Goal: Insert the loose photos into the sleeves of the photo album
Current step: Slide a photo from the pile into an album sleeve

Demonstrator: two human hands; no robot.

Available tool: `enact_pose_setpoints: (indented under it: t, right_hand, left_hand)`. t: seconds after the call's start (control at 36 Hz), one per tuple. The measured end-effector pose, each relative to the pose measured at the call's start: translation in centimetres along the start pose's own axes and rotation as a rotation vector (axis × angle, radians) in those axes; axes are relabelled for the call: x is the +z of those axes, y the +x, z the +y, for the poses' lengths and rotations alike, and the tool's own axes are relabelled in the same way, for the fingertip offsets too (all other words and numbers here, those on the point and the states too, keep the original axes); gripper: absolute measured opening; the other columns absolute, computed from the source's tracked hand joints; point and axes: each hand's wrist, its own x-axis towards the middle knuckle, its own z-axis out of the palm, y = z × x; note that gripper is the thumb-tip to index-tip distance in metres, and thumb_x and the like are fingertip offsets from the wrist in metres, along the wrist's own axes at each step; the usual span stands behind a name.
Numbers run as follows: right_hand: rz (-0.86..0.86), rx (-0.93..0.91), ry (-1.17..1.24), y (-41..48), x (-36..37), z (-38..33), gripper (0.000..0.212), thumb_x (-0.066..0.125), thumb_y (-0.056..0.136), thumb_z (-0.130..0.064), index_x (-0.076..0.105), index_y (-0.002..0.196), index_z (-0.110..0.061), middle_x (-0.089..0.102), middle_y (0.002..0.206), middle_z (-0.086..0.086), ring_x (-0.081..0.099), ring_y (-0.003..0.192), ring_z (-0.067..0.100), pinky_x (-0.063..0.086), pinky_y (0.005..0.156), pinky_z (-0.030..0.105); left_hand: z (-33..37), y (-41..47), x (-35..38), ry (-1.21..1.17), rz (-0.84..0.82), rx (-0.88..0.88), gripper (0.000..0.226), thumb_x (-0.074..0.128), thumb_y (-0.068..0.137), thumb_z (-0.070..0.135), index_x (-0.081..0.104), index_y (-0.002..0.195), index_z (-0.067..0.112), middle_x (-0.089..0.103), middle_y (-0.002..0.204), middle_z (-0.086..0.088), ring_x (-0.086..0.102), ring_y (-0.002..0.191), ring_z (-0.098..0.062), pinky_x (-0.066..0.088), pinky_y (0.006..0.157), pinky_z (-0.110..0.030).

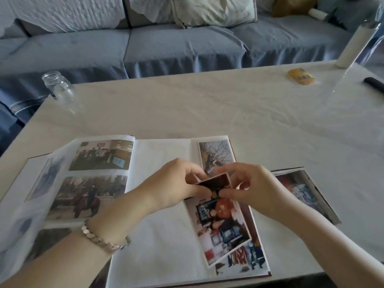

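Shown are a blue-grey sofa point(176, 44), an off-white table point(207, 104), a yellow packet point(300, 76), a silver bracelet point(106, 241) and a white-paged photo album point(162, 235) edged in dark red.

Home living room. Blue slipcovered sofa point(166, 48) running along the back, rumpled pillow point(214, 11) leaning on it. Cloth-covered surface point(207, 104) sitting right in front, carrying a glass jar point(59, 88) and an open photo album point(162, 235).
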Motion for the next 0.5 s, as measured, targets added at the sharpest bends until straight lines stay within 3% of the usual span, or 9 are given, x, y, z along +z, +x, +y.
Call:
enact_pose_setpoints:
  t: [0.08, 0.11, 0.17, 0.25, 0.33, 0.39, 0.5]
  right_hand:
    - [-0.041, 0.094, 0.102, 0.7, 0.2, -0.2, 0.020, 0.078, 0.073, -0.019, 0.071, 0.082, -0.035, 0.072, 0.070, -0.002, 0.068, 0.067, 0.018, 0.056, 0.068, 0.037]
    - [-0.013, 0.130, 0.142, 1.2, 0.1, 0.1, 0.019, 0.078, 0.073, -0.016, 0.070, 0.075, -0.033, 0.072, 0.067, -0.005, 0.069, 0.064, 0.016, 0.056, 0.067, 0.037]
    - [0.107, 0.197, 0.211, 2.2, -0.2, 0.8, 0.015, 0.076, 0.075, -0.010, 0.069, 0.075, -0.023, 0.067, 0.055, -0.012, 0.059, 0.047, 0.000, 0.048, 0.053, 0.024]
    - [0.318, 0.254, 0.412, 3.5, -1.0, 1.5, 0.012, 0.071, 0.078, -0.001, 0.064, 0.079, -0.011, 0.064, 0.049, -0.008, 0.057, 0.041, 0.000, 0.044, 0.042, 0.014]
    - [0.473, 0.290, 0.567, 4.2, -1.2, 1.9, 0.014, 0.065, 0.082, 0.004, 0.059, 0.085, -0.009, 0.065, 0.066, 0.003, 0.061, 0.045, 0.003, 0.048, 0.043, 0.013]
    - [0.543, 0.312, 0.590, 4.5, -1.0, 2.1, 0.018, 0.063, 0.084, 0.004, 0.057, 0.097, -0.008, 0.063, 0.077, 0.005, 0.063, 0.049, 0.007, 0.050, 0.044, 0.014]
    - [0.660, 0.318, 0.519, 4.9, -0.1, 3.0, 0.023, 0.063, 0.086, -0.002, 0.054, 0.105, -0.011, 0.067, 0.089, 0.007, 0.068, 0.067, 0.018, 0.058, 0.060, 0.026]
  left_hand:
    - [0.0, 0.3, -0.4, 0.198, 0.201, 0.039, 0.007, 0.070, 0.081, 0.038, 0.069, 0.083, 0.031, 0.062, 0.067, 0.014, 0.056, 0.064, -0.001, 0.044, 0.062, -0.020]
    - [-0.3, 0.5, -0.4, 0.223, 0.294, 0.044, 0.010, 0.065, 0.085, 0.037, 0.069, 0.090, 0.028, 0.064, 0.076, 0.015, 0.059, 0.073, -0.003, 0.047, 0.069, -0.022]
    - [-1.2, 1.0, -0.2, 0.209, 0.421, 0.019, 0.018, 0.057, 0.092, 0.032, 0.066, 0.105, 0.024, 0.066, 0.095, 0.011, 0.060, 0.090, -0.006, 0.047, 0.080, -0.022]
    - [-3.3, 1.8, 0.0, 0.265, 0.463, -0.057, 0.036, 0.049, 0.096, 0.029, 0.052, 0.128, 0.015, 0.055, 0.129, 0.001, 0.051, 0.119, -0.013, 0.036, 0.095, -0.021]
    - [-6.0, 2.3, 1.1, 0.470, 0.431, -0.177, 0.049, 0.039, 0.099, 0.031, 0.033, 0.142, 0.009, 0.030, 0.151, -0.008, 0.025, 0.140, -0.019, 0.017, 0.110, -0.024]
    - [-7.5, 2.1, 2.2, 0.592, 0.420, -0.243, 0.053, 0.030, 0.098, 0.037, 0.031, 0.144, 0.009, 0.020, 0.155, -0.013, 0.015, 0.144, -0.023, 0.006, 0.116, -0.029]
    - [-9.5, 1.9, 3.9, 0.743, 0.509, -0.170, 0.053, 0.033, 0.086, 0.036, 0.063, 0.119, 0.007, 0.056, 0.131, -0.017, 0.052, 0.123, -0.032, 0.029, 0.101, -0.051]
